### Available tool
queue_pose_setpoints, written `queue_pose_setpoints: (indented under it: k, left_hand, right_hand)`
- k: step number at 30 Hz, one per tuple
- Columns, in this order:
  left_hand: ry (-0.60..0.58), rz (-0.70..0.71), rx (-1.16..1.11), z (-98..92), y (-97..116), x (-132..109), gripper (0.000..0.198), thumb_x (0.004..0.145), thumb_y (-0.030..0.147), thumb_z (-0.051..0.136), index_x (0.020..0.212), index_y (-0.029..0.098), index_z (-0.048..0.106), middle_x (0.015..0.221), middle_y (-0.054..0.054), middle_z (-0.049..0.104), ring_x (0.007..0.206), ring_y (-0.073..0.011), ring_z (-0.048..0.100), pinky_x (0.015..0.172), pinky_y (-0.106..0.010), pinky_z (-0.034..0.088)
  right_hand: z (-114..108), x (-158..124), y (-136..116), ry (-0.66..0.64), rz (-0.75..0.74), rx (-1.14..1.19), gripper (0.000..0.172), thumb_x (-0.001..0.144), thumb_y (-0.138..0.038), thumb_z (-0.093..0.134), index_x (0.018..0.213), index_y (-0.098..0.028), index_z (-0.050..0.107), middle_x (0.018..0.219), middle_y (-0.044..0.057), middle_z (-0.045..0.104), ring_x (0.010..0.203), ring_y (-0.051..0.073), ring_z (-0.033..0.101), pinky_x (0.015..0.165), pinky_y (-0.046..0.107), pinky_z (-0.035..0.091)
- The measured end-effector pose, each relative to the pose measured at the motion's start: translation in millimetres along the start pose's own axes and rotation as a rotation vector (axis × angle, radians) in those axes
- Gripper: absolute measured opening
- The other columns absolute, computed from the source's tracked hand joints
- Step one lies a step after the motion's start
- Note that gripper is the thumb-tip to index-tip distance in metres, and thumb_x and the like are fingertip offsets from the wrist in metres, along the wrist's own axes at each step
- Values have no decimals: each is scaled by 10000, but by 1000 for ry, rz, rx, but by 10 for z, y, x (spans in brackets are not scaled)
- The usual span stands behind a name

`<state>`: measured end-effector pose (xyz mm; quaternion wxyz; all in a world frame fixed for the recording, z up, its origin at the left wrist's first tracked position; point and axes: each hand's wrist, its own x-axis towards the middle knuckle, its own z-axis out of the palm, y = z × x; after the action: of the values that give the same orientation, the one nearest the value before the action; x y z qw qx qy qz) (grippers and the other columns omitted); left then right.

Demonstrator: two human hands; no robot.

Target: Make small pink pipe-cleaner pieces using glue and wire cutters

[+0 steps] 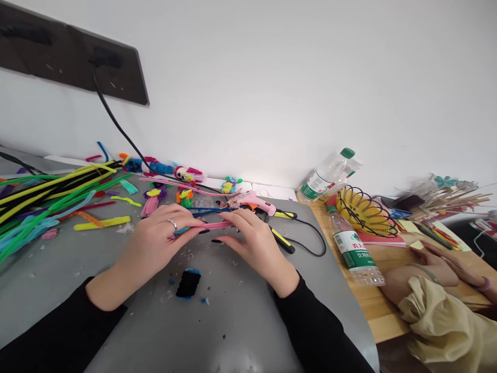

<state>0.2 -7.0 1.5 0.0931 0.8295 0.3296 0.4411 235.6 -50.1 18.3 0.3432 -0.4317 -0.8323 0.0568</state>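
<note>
Black sleeves (58,336), fingers (186,228) — fuzzy pink pipe cleaner (213,226)

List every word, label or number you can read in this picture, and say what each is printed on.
"农夫": on the green label of the lying water bottle.
"饮用": same label, lower line; the remaining print is too small to read.
The leaning water bottle: label too blurred to read.
Nothing else shows readable text.

Blurred sticks (454,199), pink pipe cleaner (213,226) partly covered
</note>
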Motion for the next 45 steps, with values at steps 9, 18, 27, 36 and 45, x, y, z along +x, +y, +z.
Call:
queue_pose_setpoints:
  k: [9, 18, 27, 36, 45]
  left_hand:
    - [-49, 68, 20, -8, 46, 31, 324, 1062, 379, 533, 878, 274, 778, 807, 2, 804, 819, -199, 739, 769, -315, 600]
    - [-37, 25, 2, 13, 17, 6, 291, 1035, 452, 578, 1045, 233, 770, 941, -50, 799, 900, -212, 726, 766, -309, 604]
    - [-8, 9, -54, 13, 2, -22, 286, 1050, 422, 549, 1004, 269, 785, 911, -36, 799, 920, -227, 729, 806, -345, 609]
    - [12, 5, -72, 8, 1, -14, 213, 1015, 352, 619, 912, 264, 783, 854, -24, 796, 861, -226, 735, 774, -340, 602]
    - [-70, -174, -146, -94, 58, 29, 244, 988, 480, 622, 992, 289, 772, 917, -23, 811, 702, -206, 723, 631, -330, 617]
  right_hand:
    - [23, 13, -19, 12, -64, 27, 285, 1108, -297, 464, 1064, -157, 708, 872, 82, 717, 787, 180, 636, 716, 297, 528]
    - [30, 7, -9, 56, 4, 91, 291, 1115, -293, 442, 1039, -189, 703, 794, 41, 682, 748, 161, 640, 690, 279, 524]
    - [31, 3, -7, 28, 43, 112, 283, 1109, -294, 451, 1066, -194, 712, 833, 52, 693, 774, 165, 648, 714, 288, 534]
    - [17, -3, 5, 28, 9, 147, 261, 1072, -376, 554, 1092, -180, 725, 893, 70, 727, 795, 169, 653, 714, 281, 542]
    - [11, -6, 12, -29, 83, 134, 224, 1080, -274, 519, 1056, -191, 726, 866, 60, 739, 820, 174, 684, 749, 284, 552]
